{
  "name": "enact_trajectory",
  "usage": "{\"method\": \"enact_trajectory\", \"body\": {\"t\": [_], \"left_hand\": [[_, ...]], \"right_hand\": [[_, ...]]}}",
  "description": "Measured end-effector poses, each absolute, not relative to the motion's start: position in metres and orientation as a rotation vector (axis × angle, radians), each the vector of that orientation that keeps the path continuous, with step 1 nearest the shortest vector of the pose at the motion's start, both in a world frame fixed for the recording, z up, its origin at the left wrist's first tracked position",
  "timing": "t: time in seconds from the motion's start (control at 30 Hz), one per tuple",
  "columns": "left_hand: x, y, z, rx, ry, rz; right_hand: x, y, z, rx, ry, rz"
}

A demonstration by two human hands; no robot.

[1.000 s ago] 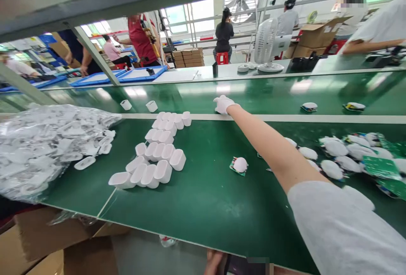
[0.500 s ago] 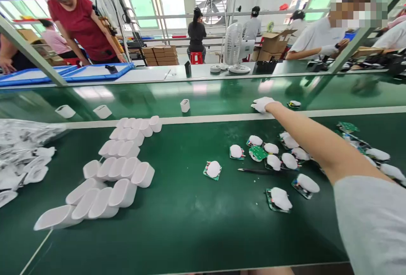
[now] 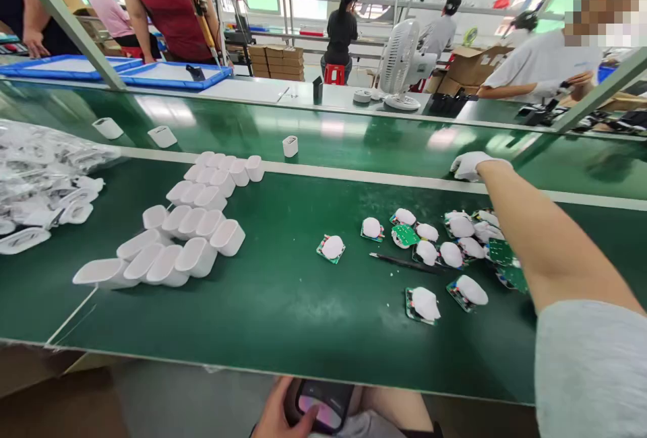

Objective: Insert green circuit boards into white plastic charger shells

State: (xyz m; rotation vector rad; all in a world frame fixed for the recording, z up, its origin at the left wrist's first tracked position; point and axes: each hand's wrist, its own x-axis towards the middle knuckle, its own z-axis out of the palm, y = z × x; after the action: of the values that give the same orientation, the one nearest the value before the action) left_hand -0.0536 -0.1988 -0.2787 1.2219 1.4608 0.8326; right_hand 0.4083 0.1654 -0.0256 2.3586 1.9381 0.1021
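Observation:
My right hand (image 3: 472, 166), in a white glove, reaches over the green belt just past the white line. Its fingers curl downward, and whatever lies under them is hidden. Below the table edge my bare left hand (image 3: 286, 414) is wrapped around a dark device (image 3: 323, 403) with a glossy face, the thumb resting on it. Nearer me than the right hand lie several green circuit boards topped with white pads, among them one board (image 3: 423, 305) at the front and another board (image 3: 331, 248) set apart to the left. Black tweezers (image 3: 404, 262) lie beside the cluster.
Rows of white open housings (image 3: 195, 259) stand at left, beside a plastic bag of white parts (image 3: 45, 175). A single white housing (image 3: 290, 147) stands beyond the white line. A white fan (image 3: 399, 60) and a co-worker (image 3: 540, 60) are across the belt.
My right hand has moved right, to where a board lay visible before; that board no longer shows. The view has tilted down, bringing my left hand and the dark device into sight.

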Motion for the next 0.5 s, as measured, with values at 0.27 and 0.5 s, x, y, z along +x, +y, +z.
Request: {"method": "enact_trajectory", "body": {"t": [0.27, 0.5], "left_hand": [[-0.058, -0.193, -0.256, 1.402, 1.32, 0.871], [-0.057, -0.194, -0.225, 1.627, 1.185, 0.823]], "right_hand": [[0.316, 0.07, -0.012, 2.021, 2.354, -0.02], [0.291, -0.009, -0.052, 2.352, 2.523, 0.018]]}}
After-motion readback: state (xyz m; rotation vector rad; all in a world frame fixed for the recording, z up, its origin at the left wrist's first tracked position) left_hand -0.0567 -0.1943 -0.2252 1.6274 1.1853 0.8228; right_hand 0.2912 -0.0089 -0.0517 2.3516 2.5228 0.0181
